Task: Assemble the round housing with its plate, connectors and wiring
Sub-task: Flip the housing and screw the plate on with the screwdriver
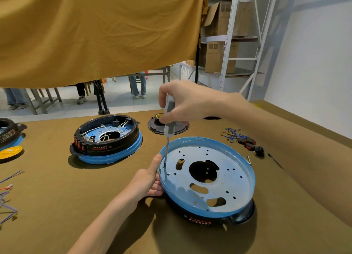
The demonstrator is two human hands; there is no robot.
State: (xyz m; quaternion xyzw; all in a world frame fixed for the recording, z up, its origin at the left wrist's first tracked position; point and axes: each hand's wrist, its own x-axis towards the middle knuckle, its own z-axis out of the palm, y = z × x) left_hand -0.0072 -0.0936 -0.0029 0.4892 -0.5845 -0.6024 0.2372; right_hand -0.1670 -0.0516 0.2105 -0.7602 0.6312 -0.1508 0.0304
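Olive-brown cloth covers our table [57, 196], and we read it from the left edge across. There a black part [7, 132] shows only in part, with a yellow tape roll [10, 153] just in front of it and loose purple and red wires [7, 196] lying nearer to us. Further in stands a second round housing [108, 139], black with a blue rim underneath, white wiring looped inside it and red switches along its left wall.

Our left hand [146, 179] comes next: it grips the left edge of the round housing [207, 177] we are working on, thumb over the blue rim, fingers curled beneath. That housing lies near the middle of the table, just right of centre, with its pale perforated plate [228, 177] seated inside the blue rim and a black body below.

Our right hand [186, 103] is closed around the grey handle of a screwdriver [168, 128], held upright, its tip touching a hole in the plate close to our left thumb. Behind the hand rests a black round cover [167, 127]. To the right lie blue connector wires [233, 134], then black and red switches [251, 145], well apart from the housing. A loose screw [249, 159] lies just beside the rim.
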